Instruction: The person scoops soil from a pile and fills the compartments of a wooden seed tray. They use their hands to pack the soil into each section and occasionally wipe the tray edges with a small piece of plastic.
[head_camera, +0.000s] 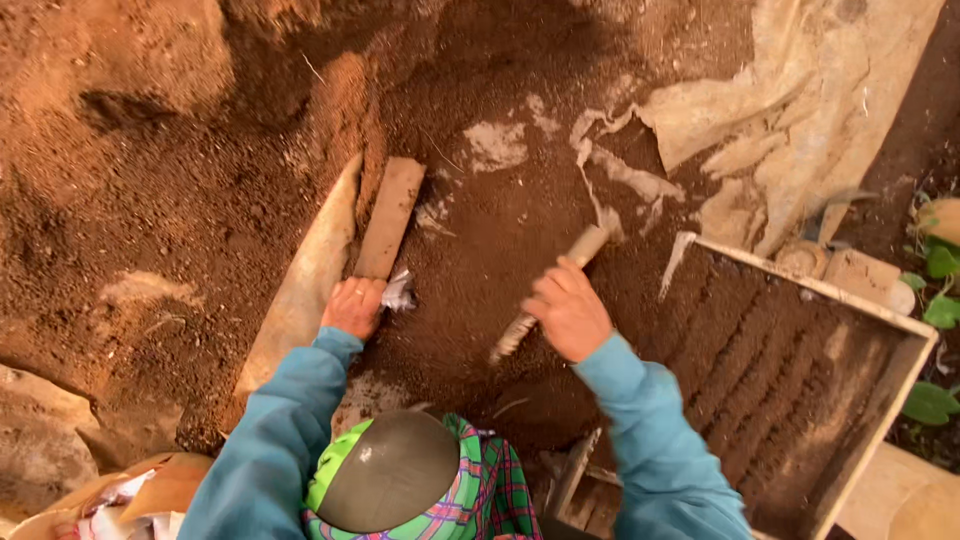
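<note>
My left hand (353, 306) rests fingers-down on the near end of a flat wooden board (390, 216) that lies on the soil; a scrap of pale wrapper or cloth (399, 293) sits just beside it, touching the knuckles. I cannot tell whether the fingers curl under the board's end or only press on it.

My right hand (568, 312) is closed around the middle of one short pale stick (552, 288), which runs from near the ground up toward the sheeting, tilted.

Progress, as judged from the ground: the dark soil (480, 300) between my hands looks fine and loose, apparently already worked. The wooden tray (905, 400) to my right holds soil with parallel furrows drawn across it, so that part seems done. The reddish heap (150, 180) to the left looks coarser and untouched.

Count: one board, one stick, one furrowed tray, one long pale plank-like piece (305, 280) beside the board, one crumpled pale sheet (800, 110) beyond the tray, and a few green leaves (938, 300) at the right edge.
</note>
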